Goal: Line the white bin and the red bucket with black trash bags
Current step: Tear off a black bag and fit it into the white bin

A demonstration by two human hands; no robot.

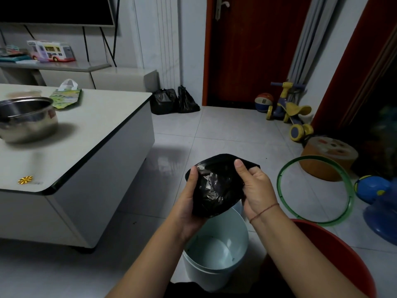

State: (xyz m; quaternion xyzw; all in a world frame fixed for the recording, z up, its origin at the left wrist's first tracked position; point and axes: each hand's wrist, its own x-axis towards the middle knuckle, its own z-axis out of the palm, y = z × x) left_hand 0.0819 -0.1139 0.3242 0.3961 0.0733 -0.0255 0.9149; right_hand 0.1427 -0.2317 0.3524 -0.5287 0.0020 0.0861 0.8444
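A crumpled black trash bag (217,186) is held in the air just above the white bin (238,239), which stands unlined on the tiled floor. My left hand (189,203) grips the bag's left side, thumb on top. My right hand (257,188) pinches its right edge, with a red thread round the wrist. The red bucket (339,250) stands to the right of the bin, partly hidden behind my right forearm. Its inside is not visible.
A white low table (90,143) with a steel bowl (28,119) stands to the left. Two filled black bags (174,102) lean by the wall ahead. A green hoop (281,186), an orange stool (328,160), a toy scooter (290,110) and a blue toy (378,196) crowd the right.
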